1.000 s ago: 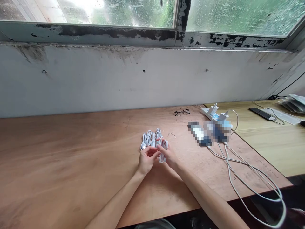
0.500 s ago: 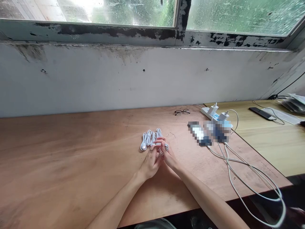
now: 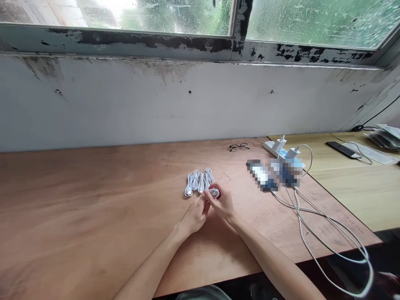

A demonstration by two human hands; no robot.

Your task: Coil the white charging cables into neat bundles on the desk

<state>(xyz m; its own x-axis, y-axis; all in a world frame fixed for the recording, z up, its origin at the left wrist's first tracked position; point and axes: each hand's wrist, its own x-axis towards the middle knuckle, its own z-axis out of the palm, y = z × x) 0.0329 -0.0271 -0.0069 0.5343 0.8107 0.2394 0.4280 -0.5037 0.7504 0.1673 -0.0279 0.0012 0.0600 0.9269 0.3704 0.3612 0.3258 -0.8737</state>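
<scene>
A coiled white USB cable is gripped in my right hand, its loop showing between thumb and fingers. My left hand meets it from the left, fingers closed at the lower part of the same coil; its fingertips are partly hidden. Just beyond my hands lie several bundled white cables side by side on the wooden table. A USB plug shows on the leftmost bundle.
Black-framed glasses lie toward the wall. To the right are a thin wire piece, a blurred phone, a power strip with chargers, and long white cables hanging over the table edge. A dark phone lies farther right.
My right hand's fingers have drawn back from over the bundles and curl around the coil, so more of it shows. My left fingers have closed in near it.
</scene>
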